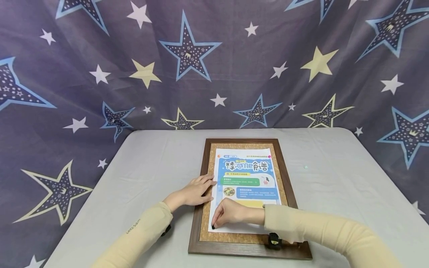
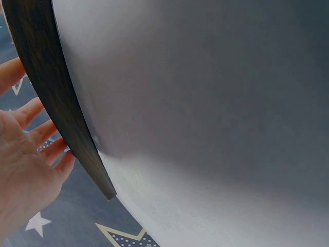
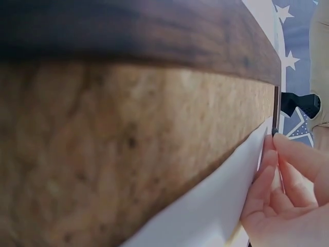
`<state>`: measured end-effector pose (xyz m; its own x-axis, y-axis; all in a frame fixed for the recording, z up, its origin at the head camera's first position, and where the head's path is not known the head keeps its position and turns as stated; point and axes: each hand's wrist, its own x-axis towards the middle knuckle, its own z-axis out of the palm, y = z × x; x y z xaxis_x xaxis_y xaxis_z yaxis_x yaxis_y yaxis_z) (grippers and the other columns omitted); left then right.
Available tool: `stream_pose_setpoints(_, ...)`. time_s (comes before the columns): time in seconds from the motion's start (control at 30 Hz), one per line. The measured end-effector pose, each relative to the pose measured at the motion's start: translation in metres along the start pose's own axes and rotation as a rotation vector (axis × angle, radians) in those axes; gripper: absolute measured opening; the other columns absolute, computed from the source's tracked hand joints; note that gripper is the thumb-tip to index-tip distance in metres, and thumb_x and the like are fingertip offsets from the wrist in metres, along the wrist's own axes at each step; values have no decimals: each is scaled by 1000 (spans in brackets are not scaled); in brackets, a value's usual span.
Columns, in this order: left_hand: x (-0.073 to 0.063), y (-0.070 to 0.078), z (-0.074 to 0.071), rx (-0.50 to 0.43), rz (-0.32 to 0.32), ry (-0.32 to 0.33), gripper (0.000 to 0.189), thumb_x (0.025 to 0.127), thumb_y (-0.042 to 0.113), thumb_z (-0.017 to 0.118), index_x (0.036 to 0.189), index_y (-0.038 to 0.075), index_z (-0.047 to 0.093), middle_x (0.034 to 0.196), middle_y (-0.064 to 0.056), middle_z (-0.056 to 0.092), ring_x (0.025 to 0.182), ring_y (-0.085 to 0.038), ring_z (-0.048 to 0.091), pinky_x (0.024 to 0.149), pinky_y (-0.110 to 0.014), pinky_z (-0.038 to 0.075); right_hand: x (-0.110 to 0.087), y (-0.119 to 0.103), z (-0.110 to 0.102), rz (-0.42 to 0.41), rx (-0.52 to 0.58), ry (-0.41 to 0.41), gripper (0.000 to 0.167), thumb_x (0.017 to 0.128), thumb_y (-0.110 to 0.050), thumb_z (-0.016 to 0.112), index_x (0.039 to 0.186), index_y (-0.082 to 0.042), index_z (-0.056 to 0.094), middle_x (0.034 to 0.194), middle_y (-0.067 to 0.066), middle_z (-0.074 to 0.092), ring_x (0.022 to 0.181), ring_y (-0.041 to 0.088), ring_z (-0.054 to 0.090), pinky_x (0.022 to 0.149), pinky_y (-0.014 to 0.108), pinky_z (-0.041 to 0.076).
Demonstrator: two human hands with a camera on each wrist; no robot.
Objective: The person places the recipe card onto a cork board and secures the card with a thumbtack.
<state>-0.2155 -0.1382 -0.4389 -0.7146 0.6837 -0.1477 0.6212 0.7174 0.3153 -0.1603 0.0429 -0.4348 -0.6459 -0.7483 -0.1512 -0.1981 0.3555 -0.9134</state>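
Note:
A printed paper poster (image 1: 246,175) with blue, green and yellow panels lies on a cork board (image 1: 231,238) in a dark brown wooden frame (image 1: 248,250). My right hand (image 1: 228,214) pinches a small black push pin (image 1: 213,227) between thumb and fingers at the poster's lower left corner. The right wrist view shows the black pin (image 3: 275,131) at the fingertips, beside the paper's edge (image 3: 205,198). My left hand (image 1: 197,190) lies across the left side of the frame, fingers extended, tips at the poster's left edge. In the left wrist view these fingers (image 2: 43,134) are partly behind the frame.
An orange pin (image 1: 219,156) and a pink pin (image 1: 269,156) sit at the poster's upper corners. A tiny teal object (image 1: 305,167) lies on the grey-covered table (image 1: 335,178), right of the board. A star-patterned curtain (image 1: 231,74) hangs behind.

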Motion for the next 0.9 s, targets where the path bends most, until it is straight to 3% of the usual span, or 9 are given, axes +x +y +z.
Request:
stream_pose_setpoints(0.47, 0, 1, -1, -9, 1, 0, 52, 89, 30, 50, 132, 3, 38, 143, -17, 22, 131, -32, 17, 103, -48, 17, -1, -3, 4, 3, -80, 41, 6, 68, 9, 64, 69, 7, 69, 63, 14, 66, 48, -3, 48, 45, 10, 34)
stream_pose_setpoints(0.9, -1, 1, -1, -12, 2, 5, 51, 89, 30, 50, 132, 3, 38, 143, -17, 22, 131, -33, 17, 103, -49, 16, -2, -3, 5, 24, -79, 60, 7, 69, 10, 63, 69, 6, 69, 63, 14, 65, 48, -1, 47, 45, 12, 34)
